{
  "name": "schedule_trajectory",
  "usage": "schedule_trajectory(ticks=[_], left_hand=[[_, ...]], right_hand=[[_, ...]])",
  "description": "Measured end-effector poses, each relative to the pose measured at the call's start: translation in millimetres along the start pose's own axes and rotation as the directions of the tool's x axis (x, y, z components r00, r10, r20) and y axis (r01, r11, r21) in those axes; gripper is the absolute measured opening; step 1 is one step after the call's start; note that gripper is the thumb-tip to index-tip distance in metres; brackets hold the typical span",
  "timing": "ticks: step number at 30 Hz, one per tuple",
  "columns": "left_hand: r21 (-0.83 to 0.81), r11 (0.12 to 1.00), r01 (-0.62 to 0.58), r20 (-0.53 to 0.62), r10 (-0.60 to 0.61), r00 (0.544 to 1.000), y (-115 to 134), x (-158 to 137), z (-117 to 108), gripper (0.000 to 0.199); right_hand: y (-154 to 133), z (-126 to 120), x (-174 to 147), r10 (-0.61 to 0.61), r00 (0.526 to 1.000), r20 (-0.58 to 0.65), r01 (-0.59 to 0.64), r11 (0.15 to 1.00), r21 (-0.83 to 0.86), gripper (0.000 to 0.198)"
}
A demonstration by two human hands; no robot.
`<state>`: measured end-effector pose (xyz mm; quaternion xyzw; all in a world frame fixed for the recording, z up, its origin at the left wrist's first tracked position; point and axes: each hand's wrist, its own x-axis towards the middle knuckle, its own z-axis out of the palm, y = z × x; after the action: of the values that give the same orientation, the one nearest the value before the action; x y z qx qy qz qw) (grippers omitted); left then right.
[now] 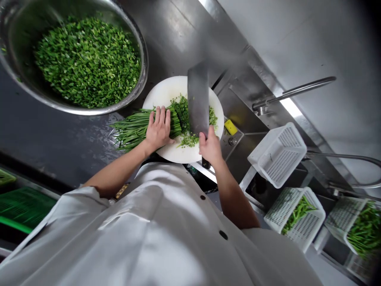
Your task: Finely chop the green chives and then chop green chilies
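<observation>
Steel counter [74,135] with a round white cutting board [166,93] beside a sink [247,131].

Chive bundle [133,127] lies with its long axis left to right, cut ends on the board, uncut ends overhanging the board's left edge onto the counter. Left hand [159,129] presses flat on the bundle, fingers closed together. Right hand [210,147] clenches the handle of a cleaver [198,99], blade crosswise to the stalks among chopped pieces [183,111]. A steel bowl [139,79] of chopped greens nearly touches the board's upper left; bare counter lies below the bowl.
</observation>
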<state>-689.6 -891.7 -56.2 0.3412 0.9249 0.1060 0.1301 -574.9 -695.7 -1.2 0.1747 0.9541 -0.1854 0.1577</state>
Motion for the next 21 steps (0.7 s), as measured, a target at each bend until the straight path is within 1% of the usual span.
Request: schedule_trajectory(ticks=[1,3,5,6,8,9,12,15,18,21], left_hand=[[-0.011,1.0,0.004,-0.032,-0.004,0.999,4.9,-2.7,1.4,0.106],[-0.033,0.999,-0.009,-0.08,0.007,0.997,16.2,-8.8,6.3,0.074],[-0.053,0.995,-0.079,-0.051,0.077,0.996,28.5,-15.4,14.7,0.041],[-0.059,0.99,-0.129,-0.012,0.128,0.992,34.9,-18.5,20.1,0.034],[-0.043,0.98,-0.196,0.063,0.198,0.978,47.3,-23.5,31.6,0.033],[-0.018,0.98,-0.198,0.086,0.199,0.976,52.8,-25.4,37.0,0.033],[0.065,0.988,-0.138,0.123,0.129,0.984,62.7,-29.2,47.6,0.033],[0.104,0.986,-0.131,0.175,0.112,0.978,59.2,-33.2,49.4,0.032],[0.139,0.982,-0.127,0.156,0.105,0.982,47.5,-37.0,47.2,0.032],[0.158,0.985,-0.063,0.084,0.05,0.995,37.0,-37.7,44.3,0.035]], right_hand=[[4.1,-6.4,-7.3,0.045,0.998,-0.039,-0.045,0.999,0.019,0.051],[11.8,-16.3,-19.9,0.147,0.984,-0.101,-0.14,0.987,0.073,0.052],[18.2,-21.1,-29.0,0.197,0.975,-0.106,-0.186,0.977,0.104,0.051],[20.9,-21.5,-32.3,0.216,0.972,-0.096,-0.205,0.972,0.114,0.05],[25.2,-18.9,-37.3,0.252,0.966,-0.063,-0.242,0.961,0.131,0.049],[27.1,-16.3,-39.3,0.266,0.963,-0.044,-0.258,0.956,0.139,0.048],[32.7,-7.0,-45.3,0.29,0.957,-0.009,-0.285,0.945,0.158,0.048],[39.7,0.9,-51.2,0.285,0.958,-0.015,-0.278,0.943,0.182,0.049],[46.7,5.8,-55.7,0.272,0.962,-0.022,-0.26,0.94,0.22,0.05],[51.8,9.1,-58.5,0.262,0.965,-0.027,-0.247,0.935,0.254,0.052]])
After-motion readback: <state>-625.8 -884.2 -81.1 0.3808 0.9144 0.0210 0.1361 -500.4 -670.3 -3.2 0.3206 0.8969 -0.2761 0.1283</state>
